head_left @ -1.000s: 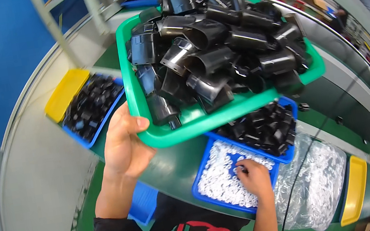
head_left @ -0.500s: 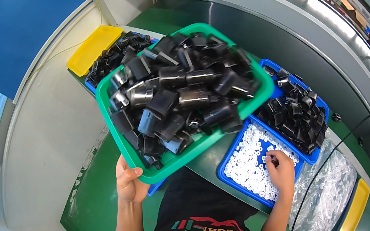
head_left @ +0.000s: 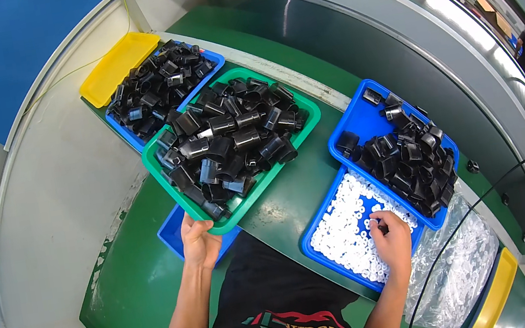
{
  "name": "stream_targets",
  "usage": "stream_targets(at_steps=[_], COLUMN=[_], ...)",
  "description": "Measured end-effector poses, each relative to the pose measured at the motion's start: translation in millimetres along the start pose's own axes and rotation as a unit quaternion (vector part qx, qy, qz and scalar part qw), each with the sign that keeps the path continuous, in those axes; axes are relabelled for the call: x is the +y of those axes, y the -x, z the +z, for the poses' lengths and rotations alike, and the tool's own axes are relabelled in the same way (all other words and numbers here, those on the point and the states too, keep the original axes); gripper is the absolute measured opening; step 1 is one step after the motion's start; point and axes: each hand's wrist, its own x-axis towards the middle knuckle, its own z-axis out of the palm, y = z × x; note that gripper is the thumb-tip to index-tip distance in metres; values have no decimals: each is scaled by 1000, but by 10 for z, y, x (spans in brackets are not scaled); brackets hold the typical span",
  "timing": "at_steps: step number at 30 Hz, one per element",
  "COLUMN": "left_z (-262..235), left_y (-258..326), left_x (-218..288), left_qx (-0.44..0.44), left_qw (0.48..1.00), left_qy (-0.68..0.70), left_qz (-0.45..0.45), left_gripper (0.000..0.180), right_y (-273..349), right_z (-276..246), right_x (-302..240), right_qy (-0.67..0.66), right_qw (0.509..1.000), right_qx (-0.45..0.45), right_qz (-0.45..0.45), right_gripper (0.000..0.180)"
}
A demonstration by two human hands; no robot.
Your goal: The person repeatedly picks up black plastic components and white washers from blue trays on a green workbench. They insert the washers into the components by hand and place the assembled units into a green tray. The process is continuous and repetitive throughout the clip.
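My left hand (head_left: pixel 200 244) grips the near left corner of a green tray (head_left: pixel 314 114), thumb over the rim. Black plastic pipe-like fittings (head_left: pixel 246 139) are heaped in that tray. My right hand (head_left: pixel 394 239) is closed over a blue tray (head_left: pixel 305 245) of small white rings (head_left: pixel 336 229), with a small black piece (head_left: pixel 383 228) between its fingers; the fingers partly hide its shape. Behind that tray sits another blue tray (head_left: pixel 352 112), piled with more black fittings (head_left: pixel 406 162).
At the far left a blue tray (head_left: pixel 215 58) of black fittings stands beside a yellow tray (head_left: pixel 116 63). Below my left hand shows part of a blue bin (head_left: pixel 171 230). Clear plastic film (head_left: pixel 453 264), a black cable (head_left: pixel 452 237) and a yellow tray (head_left: pixel 499 295) lie at the right.
The green tray has moved down and away from me, onto or near the bench, with my left hand still on its corner. My right hand has stayed over the white rings.
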Motion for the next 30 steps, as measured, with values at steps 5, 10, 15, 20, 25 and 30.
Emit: stream_targets(at_steps=[5,10,15,20,25,30], left_z=[-37,130,285,200,309,424], left_y=[-72,-112,-93,-79,-32,-84], left_x=[-159,-259,-61,-15,-24,-10], left_qx=[27,57,65,67,91,165], left_qw=[999,998,994,954,912,938], left_qy=[29,23,-89,-289,-398,-302], left_qz=[-17,5,-29,-36,37,31], left_gripper=[51,39,37,38,40,47], right_y=[-4,-9,-7,5,3,8], right_z=[5,-4,-20,-29,-50,-87], right_x=[0,-11,-27,23,21,18], right_qy=[4,4,-9,-18,-32,-18], right_qw=[1000,1000,1000,1000,999,999], right_qx=[3,-2,-3,-7,-11,-20], right_qz=[-3,7,5,-15,-20,-23], right_gripper=[13,13,13,14,15,17])
